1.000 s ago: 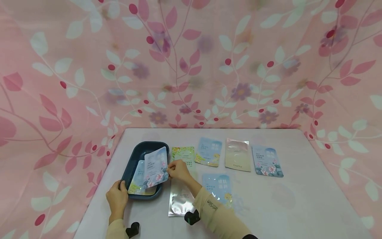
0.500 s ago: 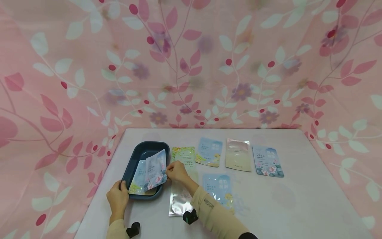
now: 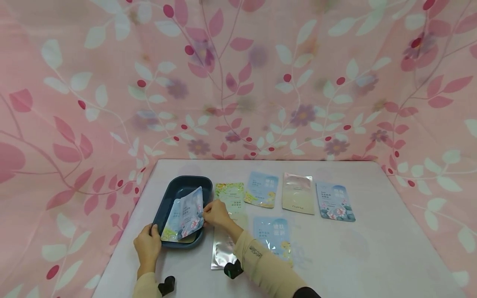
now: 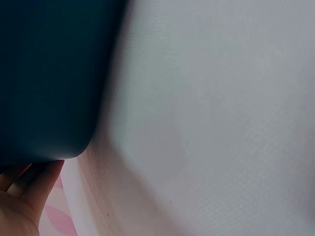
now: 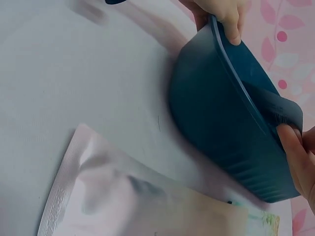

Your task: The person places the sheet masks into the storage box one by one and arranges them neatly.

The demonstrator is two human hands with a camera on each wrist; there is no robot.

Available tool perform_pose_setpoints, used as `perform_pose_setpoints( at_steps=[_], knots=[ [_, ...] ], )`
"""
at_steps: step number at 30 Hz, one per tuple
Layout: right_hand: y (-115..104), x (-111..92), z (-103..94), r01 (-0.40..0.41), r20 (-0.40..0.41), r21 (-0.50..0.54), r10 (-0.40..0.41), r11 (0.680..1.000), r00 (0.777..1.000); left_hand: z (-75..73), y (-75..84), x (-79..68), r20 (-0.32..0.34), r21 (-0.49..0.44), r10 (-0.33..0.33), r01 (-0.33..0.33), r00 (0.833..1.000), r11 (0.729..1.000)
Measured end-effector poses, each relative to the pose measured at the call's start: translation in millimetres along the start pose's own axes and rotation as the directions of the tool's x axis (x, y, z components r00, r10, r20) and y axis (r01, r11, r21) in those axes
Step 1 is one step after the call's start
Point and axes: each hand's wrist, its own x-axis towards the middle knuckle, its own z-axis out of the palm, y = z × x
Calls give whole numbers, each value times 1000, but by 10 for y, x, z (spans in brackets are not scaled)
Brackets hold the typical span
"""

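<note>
My left hand [image 3: 147, 245] grips the near-left rim of a dark blue plastic basin [image 3: 183, 187]; in the right wrist view its thumb hooks inside the rim, fingers outside. My right hand [image 3: 218, 214] pinches the right edge of a blue face mask packet [image 3: 191, 212] with pink flowers. That packet is tilted inside the basin, and in the right wrist view the pinching fingers [image 5: 290, 142] are right at the rim. Another mask packet [image 3: 170, 227], blue with yellow-green at the bottom, lies underneath, partly covered. From the left wrist view, the basin's outer wall [image 4: 49, 83] fills the upper left.
Right of the basin lie a green mask packet [image 3: 229, 191] and a silver-ended one [image 3: 223, 252], partly under my right arm. Further right are blue packets [image 3: 261, 189] [image 3: 272, 234], a beige packet [image 3: 297, 194] and a flowered blue packet [image 3: 336, 202]. A floral curtain [image 3: 238, 82] hangs behind the white table [image 3: 380, 248].
My right hand has moved slightly left, and the packet it pinches has turned more edge-on and sunk further into the basin. My left hand stays on the rim.
</note>
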Motion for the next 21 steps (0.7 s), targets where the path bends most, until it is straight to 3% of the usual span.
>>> perform_pose_setpoints(
  at_steps=[4,13,21],
  knots=[
    [-38,-4,37,-27,13,64,27,998,1000,15,-2,6,3,1,-1,1,1000,1000],
    [-120,25,73,-38,29,36,37,999,999,2,15,1,-8,-4,6,-6,1000,1000],
    [-169,56,103,-122,61,61,118,991,991,0,8,-3,-8,-1,6,-6,1000,1000]
  ],
)
